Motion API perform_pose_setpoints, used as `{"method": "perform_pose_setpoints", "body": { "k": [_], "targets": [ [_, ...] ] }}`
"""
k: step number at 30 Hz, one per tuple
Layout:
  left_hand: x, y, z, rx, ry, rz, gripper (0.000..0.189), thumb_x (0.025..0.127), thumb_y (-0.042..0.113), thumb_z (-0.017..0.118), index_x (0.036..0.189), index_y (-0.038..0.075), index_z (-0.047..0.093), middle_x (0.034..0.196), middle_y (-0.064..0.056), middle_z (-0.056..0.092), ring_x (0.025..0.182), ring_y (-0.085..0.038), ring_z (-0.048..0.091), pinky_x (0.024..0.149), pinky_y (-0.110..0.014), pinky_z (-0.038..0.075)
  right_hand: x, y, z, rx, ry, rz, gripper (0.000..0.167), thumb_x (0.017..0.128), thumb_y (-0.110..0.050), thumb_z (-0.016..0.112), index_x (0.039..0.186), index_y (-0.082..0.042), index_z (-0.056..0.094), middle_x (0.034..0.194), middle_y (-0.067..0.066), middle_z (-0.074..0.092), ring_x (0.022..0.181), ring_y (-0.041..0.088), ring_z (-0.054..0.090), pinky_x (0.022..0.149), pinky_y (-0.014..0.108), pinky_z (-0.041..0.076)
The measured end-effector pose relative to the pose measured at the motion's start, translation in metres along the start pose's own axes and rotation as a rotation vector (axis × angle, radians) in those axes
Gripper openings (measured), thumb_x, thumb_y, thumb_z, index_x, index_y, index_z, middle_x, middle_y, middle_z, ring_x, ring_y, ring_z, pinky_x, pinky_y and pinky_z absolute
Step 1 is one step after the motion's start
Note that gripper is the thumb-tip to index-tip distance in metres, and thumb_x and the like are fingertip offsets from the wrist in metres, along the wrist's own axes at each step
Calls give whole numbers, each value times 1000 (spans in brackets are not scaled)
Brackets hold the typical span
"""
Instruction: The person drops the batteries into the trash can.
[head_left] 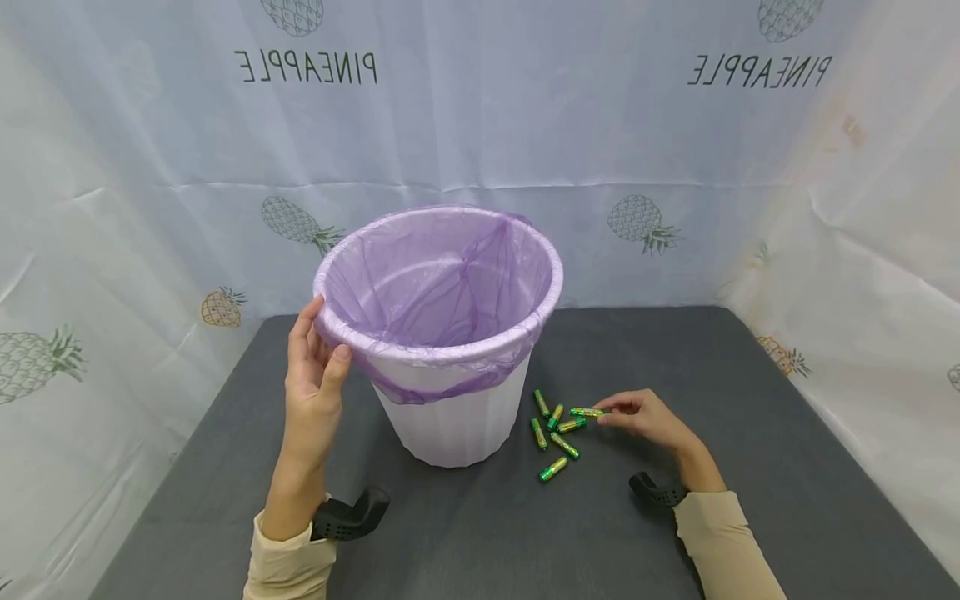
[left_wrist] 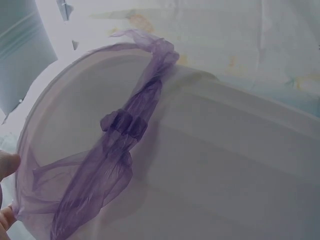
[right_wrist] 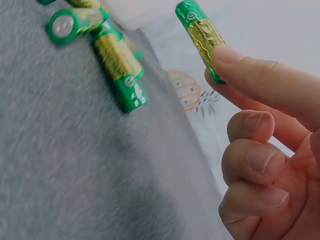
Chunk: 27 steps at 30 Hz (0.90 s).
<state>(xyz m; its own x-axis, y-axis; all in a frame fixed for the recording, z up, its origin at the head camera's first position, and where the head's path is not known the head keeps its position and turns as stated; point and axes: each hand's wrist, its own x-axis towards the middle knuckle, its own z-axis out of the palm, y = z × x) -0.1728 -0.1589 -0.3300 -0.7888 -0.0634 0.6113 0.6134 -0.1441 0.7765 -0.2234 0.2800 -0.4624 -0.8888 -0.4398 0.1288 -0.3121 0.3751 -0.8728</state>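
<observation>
A white trash can (head_left: 457,425) stands on the dark table, lined with a translucent purple bag (head_left: 450,300) folded over its rim. At the near left of the rim, my left hand (head_left: 311,396) holds the can from outside, thumb and fingers curved against the edge. The left wrist view shows its fingertips (left_wrist: 7,165) by the rim and the bunched purple bag (left_wrist: 120,130). To the can's right, my right hand (head_left: 645,417) pinches a green-and-gold battery (right_wrist: 202,37) between thumb and index finger, raised off the table in the right wrist view. Its other fingers curl inward.
Several more green batteries (head_left: 553,469) lie loosely grouped on the dark table (head_left: 480,542), between the can and my right hand. A pale curtain (head_left: 480,150) printed with pineapples hangs behind and at both sides. Each wrist carries a black camera mount (head_left: 352,515).
</observation>
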Motion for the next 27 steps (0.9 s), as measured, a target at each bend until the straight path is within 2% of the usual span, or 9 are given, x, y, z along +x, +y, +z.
{"method": "perform_pose_setpoints", "body": {
  "k": [4,11,20,27],
  "targets": [
    [-1,-1,0,-5,-9,2,56,98,2,43,150,13,25,148,-4,35,131,-5,43,106,-12,36,0,-9,0,-6,31,-41,20,89,-2,63,104,11,67,62,-4,53,47,8,36,44,26,37],
    [-2,-4,-2,3,-6,4,56,98,1,42,150,13,25,148,-5,36,131,-8,44,106,-13,37,6,-37,-3,-6,99,11,26,90,-6,64,108,13,64,63,-16,51,48,7,35,45,30,36],
    [-1,-3,-2,8,-13,15,56,98,3,43,150,13,25,148,-5,36,131,-8,44,106,-13,37,13,-74,-15,-30,132,-104,20,90,-1,62,105,11,65,62,-13,50,47,12,33,43,30,34],
    [-1,-1,-1,22,7,-21,58,98,3,45,151,14,24,149,-6,35,130,-8,44,106,-13,37,14,-106,-21,-34,185,-169,16,89,2,62,103,1,69,64,-17,51,48,13,36,44,31,34]
  ]
}}
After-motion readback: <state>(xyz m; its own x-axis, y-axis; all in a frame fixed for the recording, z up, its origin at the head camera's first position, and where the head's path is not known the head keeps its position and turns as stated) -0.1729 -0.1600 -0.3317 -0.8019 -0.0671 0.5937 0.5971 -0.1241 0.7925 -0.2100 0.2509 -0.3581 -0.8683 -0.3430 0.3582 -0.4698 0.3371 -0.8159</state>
